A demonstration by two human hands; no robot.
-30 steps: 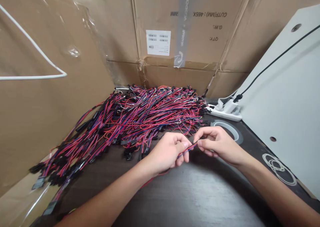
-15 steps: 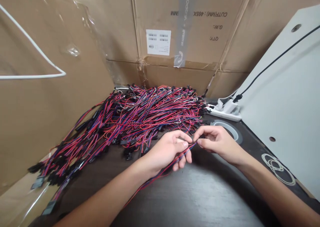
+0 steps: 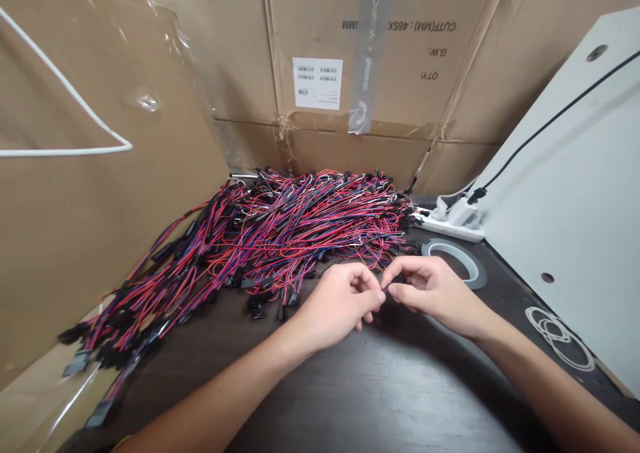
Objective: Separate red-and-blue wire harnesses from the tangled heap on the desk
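My left hand [image 3: 345,303] is closed in a pinch, its thumb and forefinger on a wire lead [image 3: 385,291]. Only a short dark purple-red bit of that lead shows between my hands; the rest is hidden behind the left hand and forearm. Close against it, my right hand [image 3: 433,290] pinches the lead's end, where a small black piece [image 3: 397,279] shows among the fingers. Just beyond both hands lies a large heap of red, blue and black wire leads [image 3: 320,220] with black connectors.
A roll of tape [image 3: 463,260] lies behind my right hand, near a white power strip [image 3: 450,226] with plugs. Coiled pale cord [image 3: 557,336] rests at the right. Cardboard walls [image 3: 240,60] stand at the back and left, a white panel [image 3: 575,173] at the right.
My left fingers have curled in and closed on the lead near the right fingertips. The red and blue wires that trailed below my left hand no longer show.
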